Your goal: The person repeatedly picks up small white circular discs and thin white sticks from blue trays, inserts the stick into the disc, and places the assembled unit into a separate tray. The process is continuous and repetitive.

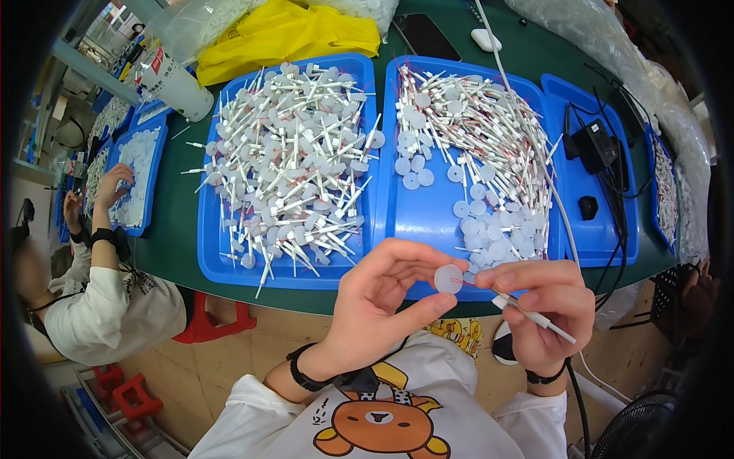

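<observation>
The left hand (382, 300) had its thumb and index finger nearly together, and between them was one pale disc (449, 279). The fingers (547, 298) of the right hand (554, 306) were curled closely around one white stick (539, 316). Both pieces were above the near edge of the right tray (417, 218), and one thin red wire (468, 284) ran from the disc toward the right hand.

If the hands parted too quickly, the wire could, I think, become tight and tear. The disc, gripped only by its rim, might slip away and be lost among similar discs. One stick jutted over the near rim of the left tray (210, 249); a passing sleeve might knock it down.

I counted two large trays before the person, a third tray (581, 249) beside them, one phone (427, 37), one cup (176, 86) and one yellow bag (287, 38) on the counter (172, 249). The heaped sticks and discs were too many to count.
</observation>
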Demonstrator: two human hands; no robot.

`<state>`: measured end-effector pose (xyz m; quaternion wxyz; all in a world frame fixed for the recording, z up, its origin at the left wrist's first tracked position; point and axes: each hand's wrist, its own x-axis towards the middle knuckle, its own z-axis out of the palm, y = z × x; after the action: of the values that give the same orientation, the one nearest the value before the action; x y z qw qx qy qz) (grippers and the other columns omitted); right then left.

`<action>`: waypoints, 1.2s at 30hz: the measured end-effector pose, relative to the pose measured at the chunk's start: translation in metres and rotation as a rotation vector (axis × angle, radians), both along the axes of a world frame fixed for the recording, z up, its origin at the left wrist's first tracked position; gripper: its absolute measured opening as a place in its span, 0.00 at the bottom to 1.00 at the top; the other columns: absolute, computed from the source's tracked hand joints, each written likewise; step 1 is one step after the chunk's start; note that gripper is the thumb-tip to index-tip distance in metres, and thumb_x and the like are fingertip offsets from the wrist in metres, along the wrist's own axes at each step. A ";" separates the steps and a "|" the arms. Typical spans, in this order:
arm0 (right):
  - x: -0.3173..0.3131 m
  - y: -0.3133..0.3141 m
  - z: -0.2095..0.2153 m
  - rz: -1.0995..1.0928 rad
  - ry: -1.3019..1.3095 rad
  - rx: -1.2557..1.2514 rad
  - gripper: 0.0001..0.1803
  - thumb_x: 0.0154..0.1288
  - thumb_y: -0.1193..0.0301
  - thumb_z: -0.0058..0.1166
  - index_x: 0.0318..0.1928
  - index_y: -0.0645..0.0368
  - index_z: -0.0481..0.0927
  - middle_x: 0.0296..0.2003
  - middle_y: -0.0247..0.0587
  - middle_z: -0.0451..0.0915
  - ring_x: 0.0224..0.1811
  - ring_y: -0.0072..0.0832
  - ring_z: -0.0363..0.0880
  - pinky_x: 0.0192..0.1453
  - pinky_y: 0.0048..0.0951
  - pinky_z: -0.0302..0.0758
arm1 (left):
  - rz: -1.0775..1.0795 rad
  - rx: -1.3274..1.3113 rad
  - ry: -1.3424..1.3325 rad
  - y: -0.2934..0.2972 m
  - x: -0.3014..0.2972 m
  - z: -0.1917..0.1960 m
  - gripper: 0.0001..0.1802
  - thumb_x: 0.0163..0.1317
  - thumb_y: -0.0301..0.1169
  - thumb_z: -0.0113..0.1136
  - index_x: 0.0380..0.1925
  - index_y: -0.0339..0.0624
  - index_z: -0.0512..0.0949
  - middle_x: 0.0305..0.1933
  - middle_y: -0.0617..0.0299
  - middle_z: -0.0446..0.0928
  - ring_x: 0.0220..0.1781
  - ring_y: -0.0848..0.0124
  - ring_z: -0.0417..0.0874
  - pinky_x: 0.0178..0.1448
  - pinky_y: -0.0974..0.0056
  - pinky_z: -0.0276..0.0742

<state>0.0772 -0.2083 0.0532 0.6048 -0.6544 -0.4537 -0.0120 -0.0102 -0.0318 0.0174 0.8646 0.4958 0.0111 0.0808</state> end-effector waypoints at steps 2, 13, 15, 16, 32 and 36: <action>0.000 -0.001 0.000 -0.005 -0.004 -0.016 0.22 0.54 0.85 0.69 0.46 0.62 0.72 0.45 0.54 0.81 0.44 0.45 0.87 0.44 0.38 0.87 | 0.000 0.029 -0.006 0.001 0.000 0.000 0.22 0.60 0.15 0.64 0.53 0.32 0.70 0.55 0.46 0.79 0.62 0.60 0.80 0.65 0.56 0.76; 0.005 0.003 -0.002 0.020 0.080 -0.038 0.16 0.51 0.87 0.68 0.41 0.63 0.80 0.42 0.49 0.85 0.43 0.40 0.86 0.43 0.34 0.81 | -0.054 0.213 -0.092 0.005 0.002 -0.001 0.22 0.58 0.18 0.70 0.53 0.33 0.78 0.53 0.56 0.80 0.53 0.69 0.80 0.59 0.64 0.76; 0.005 0.001 0.005 -0.021 0.072 -0.113 0.15 0.50 0.87 0.68 0.39 0.63 0.82 0.40 0.46 0.85 0.38 0.37 0.84 0.40 0.32 0.78 | -0.053 0.201 -0.102 0.005 0.001 0.000 0.22 0.57 0.18 0.71 0.52 0.34 0.79 0.53 0.56 0.80 0.53 0.69 0.80 0.59 0.64 0.76; 0.006 0.000 0.007 -0.042 0.067 -0.150 0.15 0.49 0.86 0.68 0.38 0.63 0.83 0.39 0.45 0.86 0.36 0.35 0.84 0.38 0.32 0.77 | -0.055 0.235 -0.094 0.007 0.002 0.000 0.22 0.56 0.17 0.71 0.51 0.33 0.79 0.53 0.53 0.80 0.54 0.66 0.81 0.60 0.61 0.76; 0.005 -0.004 0.000 -0.083 -0.350 -0.348 0.14 0.47 0.74 0.75 0.34 0.64 0.84 0.23 0.37 0.79 0.22 0.31 0.74 0.24 0.29 0.66 | -0.023 0.571 -0.123 0.020 0.002 0.005 0.17 0.48 0.17 0.74 0.41 0.32 0.84 0.44 0.50 0.86 0.46 0.60 0.87 0.54 0.56 0.80; 0.000 -0.005 -0.008 -0.038 -0.155 -0.343 0.10 0.51 0.75 0.72 0.34 0.64 0.84 0.22 0.39 0.79 0.19 0.31 0.74 0.23 0.29 0.66 | -0.019 0.589 -0.194 0.022 0.001 0.000 0.17 0.47 0.19 0.75 0.41 0.33 0.85 0.42 0.52 0.87 0.43 0.61 0.88 0.54 0.55 0.80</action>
<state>0.0773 -0.2133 0.0451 0.4474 -0.7533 -0.4820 0.0038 -0.0090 -0.0093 0.0178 0.6814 0.7152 -0.0998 0.1193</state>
